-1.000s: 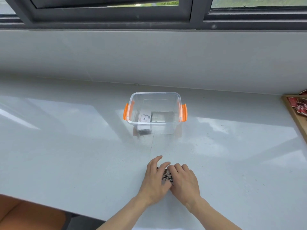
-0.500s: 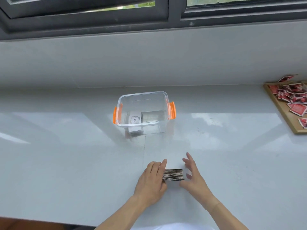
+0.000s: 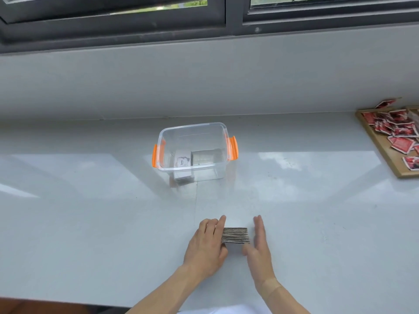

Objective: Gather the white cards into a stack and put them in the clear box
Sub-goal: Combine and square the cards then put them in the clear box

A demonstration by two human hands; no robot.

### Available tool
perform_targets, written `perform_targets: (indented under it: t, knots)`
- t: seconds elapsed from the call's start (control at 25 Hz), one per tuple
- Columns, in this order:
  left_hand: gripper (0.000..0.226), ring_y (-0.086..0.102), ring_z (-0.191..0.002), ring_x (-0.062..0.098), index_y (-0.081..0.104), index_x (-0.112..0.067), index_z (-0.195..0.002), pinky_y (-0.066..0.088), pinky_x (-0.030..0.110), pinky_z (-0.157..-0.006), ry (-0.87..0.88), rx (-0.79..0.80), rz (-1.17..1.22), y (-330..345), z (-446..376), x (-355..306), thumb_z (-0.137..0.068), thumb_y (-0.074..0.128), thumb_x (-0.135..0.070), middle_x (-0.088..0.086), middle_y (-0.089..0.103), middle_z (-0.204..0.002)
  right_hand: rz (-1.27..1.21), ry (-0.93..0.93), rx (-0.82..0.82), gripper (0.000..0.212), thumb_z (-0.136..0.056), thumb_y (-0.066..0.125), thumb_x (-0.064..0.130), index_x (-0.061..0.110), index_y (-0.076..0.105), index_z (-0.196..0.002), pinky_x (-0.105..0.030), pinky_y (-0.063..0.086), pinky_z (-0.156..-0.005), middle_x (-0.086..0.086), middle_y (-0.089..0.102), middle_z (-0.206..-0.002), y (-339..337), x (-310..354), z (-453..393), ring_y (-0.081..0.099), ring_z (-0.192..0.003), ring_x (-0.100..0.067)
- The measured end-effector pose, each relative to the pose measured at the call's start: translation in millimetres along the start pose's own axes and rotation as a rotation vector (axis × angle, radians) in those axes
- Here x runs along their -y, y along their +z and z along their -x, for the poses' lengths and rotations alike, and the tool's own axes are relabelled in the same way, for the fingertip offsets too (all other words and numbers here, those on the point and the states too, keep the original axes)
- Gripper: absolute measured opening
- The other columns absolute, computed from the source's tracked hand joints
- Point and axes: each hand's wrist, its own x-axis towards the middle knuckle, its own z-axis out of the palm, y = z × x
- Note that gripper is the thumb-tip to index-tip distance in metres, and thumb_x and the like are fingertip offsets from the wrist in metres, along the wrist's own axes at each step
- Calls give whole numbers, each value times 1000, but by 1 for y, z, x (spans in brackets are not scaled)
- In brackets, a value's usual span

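Observation:
A stack of cards [image 3: 235,235] stands on its edge on the white counter, showing dark striped edges. My left hand [image 3: 207,243] presses against the stack's left end, fingers laid over it. My right hand [image 3: 258,248] is flat and upright just beside the stack's right end, fingers straight, thumb near the stack's lower corner. The clear box [image 3: 192,128] with orange side latches sits open farther back on the counter. Inside it lie a white card [image 3: 182,160] with a printed word and a grey pile next to it.
A wooden tray [image 3: 383,152] at the right edge holds several loose red cards [image 3: 399,132]. A grey wall and dark window frame run behind the counter. The counter's front edge is just below my forearms.
My right hand lifted off the stack and opened to the right, uncovering the cards, then came back close to the stack's right end. My left hand stayed on the left end.

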Motion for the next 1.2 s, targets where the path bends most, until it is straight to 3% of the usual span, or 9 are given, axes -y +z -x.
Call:
perform_targets:
  t: [0.2, 0.36, 0.48, 0.6, 0.68, 0.76, 0.84, 1.0, 1.2]
  knots:
    - [73, 40, -126, 25, 23, -14, -148, 46, 34, -101, -20, 7, 6, 0, 1, 1, -80, 42, -30, 3, 47, -135, -9, 13, 48, 87, -78, 40, -19, 33, 25, -146, -5, 40, -85, 19, 35, -147, 2, 2, -3, 41, -107, 27]
    - [72, 43, -125, 27, 25, -14, -147, 48, 34, -98, -35, 9, 2, -1, 2, 0, -79, 44, -30, 4, 49, -134, -66, -35, 4, 89, -75, 49, -7, 35, 20, -148, -17, 40, -87, 15, 27, -154, 9, 2, -6, 35, -130, 0]
    - [72, 43, -125, 27, 26, -15, -146, 48, 35, -97, -34, 28, 0, -2, 1, 1, -79, 49, -29, 5, 49, -134, -43, -15, 114, 94, -62, 50, 3, 36, 25, -146, -13, 48, -71, 14, 36, -147, 14, -2, -4, 53, -106, 2]
    - [71, 41, -126, 26, 23, -15, -147, 47, 34, -98, -23, 63, 9, -1, 0, 5, -82, 48, -29, 4, 46, -136, 202, -79, 192, 92, -75, 51, -10, 36, 19, -148, -9, 42, -87, 12, 31, -150, -1, 0, -9, 43, -118, 9]
    - [70, 46, -119, 27, 26, -14, -146, 48, 35, -96, -3, 64, -11, -2, 1, 7, -82, 49, -30, 4, 49, -132, 586, -230, 207, 90, -76, 61, 2, 36, 18, -148, -20, 36, -101, 15, 28, -149, -11, 3, -13, 29, -132, 2]
    - [63, 55, -105, 26, 40, -14, -137, 51, 35, -90, 21, 58, -51, -3, 2, 7, -78, 54, -31, 3, 56, -119, 987, -455, 215, 81, -75, 68, 21, 35, 28, -144, -27, 41, -99, 16, 36, -142, -12, 4, -18, 34, -130, -6]
    - [51, 58, -96, 24, 48, -18, -122, 50, 37, -89, 46, 33, -112, -4, 1, 8, -74, 56, -33, 0, 59, -108, 1180, -576, 224, 60, -78, 67, 32, 34, 42, -133, -30, 44, -90, 13, 48, -129, -11, 6, -24, 46, -116, -14]
    - [43, 49, -110, 22, 40, -24, -122, 35, 38, -100, 68, 113, -104, -10, -2, 26, -82, 51, -31, -3, 51, -121, 1235, -649, 214, 37, -83, 61, 34, 35, 47, -117, -28, 43, -73, 13, 54, -111, -11, 9, -33, 50, -97, -16]
    - [38, 49, -107, 19, 45, -27, -118, 38, 34, -90, 8, 122, 30, -19, -1, 43, -82, 52, -36, -7, 51, -118, 1218, -663, 286, 35, -84, 54, 42, 35, 45, -117, -30, 44, -75, 15, 56, -109, -12, 11, -37, 49, -96, -16]
